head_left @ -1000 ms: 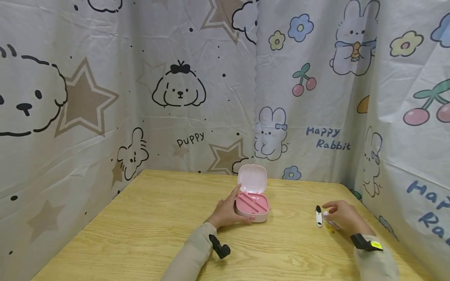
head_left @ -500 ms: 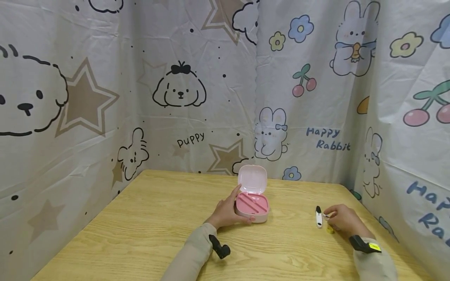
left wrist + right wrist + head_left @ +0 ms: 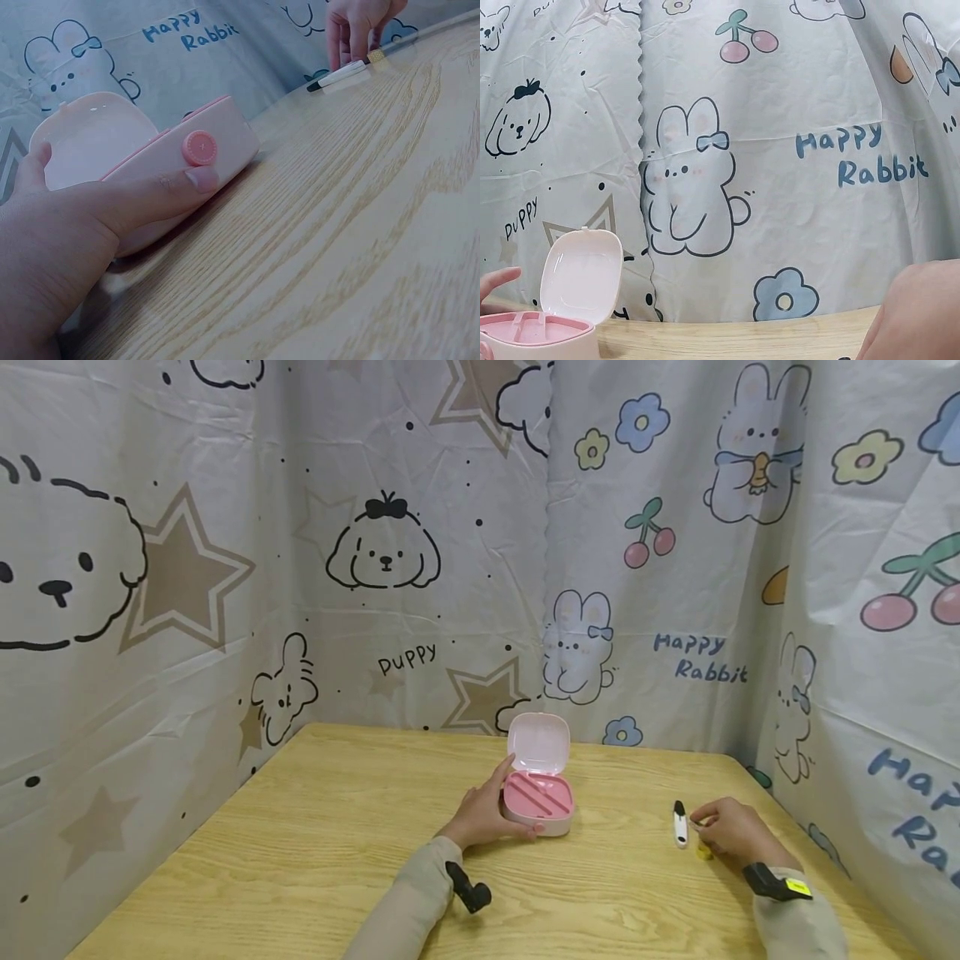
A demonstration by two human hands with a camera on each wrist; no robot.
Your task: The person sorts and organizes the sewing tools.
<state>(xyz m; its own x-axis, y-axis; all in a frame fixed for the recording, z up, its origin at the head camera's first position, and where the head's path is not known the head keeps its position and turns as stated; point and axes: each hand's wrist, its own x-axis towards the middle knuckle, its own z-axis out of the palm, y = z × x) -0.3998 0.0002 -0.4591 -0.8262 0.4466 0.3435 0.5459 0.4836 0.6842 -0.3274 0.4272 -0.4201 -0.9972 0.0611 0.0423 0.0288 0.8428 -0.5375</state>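
A pink two-part box [image 3: 538, 810] stands with its pale lid [image 3: 539, 743] raised and its divided pink tray showing. My left hand [image 3: 480, 814] grips the box's left side. In the left wrist view its thumb lies along the front, below a round pink button [image 3: 199, 148]. My right hand [image 3: 735, 831] reaches down at the table's right side, fingertips pinching a small slim pale object [image 3: 696, 825] that is mostly hidden. Left of those fingers lies a white pen-like item [image 3: 680, 827] with a black end. A small yellow item [image 3: 703, 850] sits beneath the hand, partly covered.
The wooden table [image 3: 337, 827] carries these things. Patterned curtains [image 3: 420, 610] hang close behind it and along both sides. Each wrist wears a black camera mount, seen on the left wrist mount [image 3: 468, 887] and right wrist mount [image 3: 772, 882].
My right hand has come down a little over the small slim object, and its fingers have closed together around it. The left hand and the box have stayed put.
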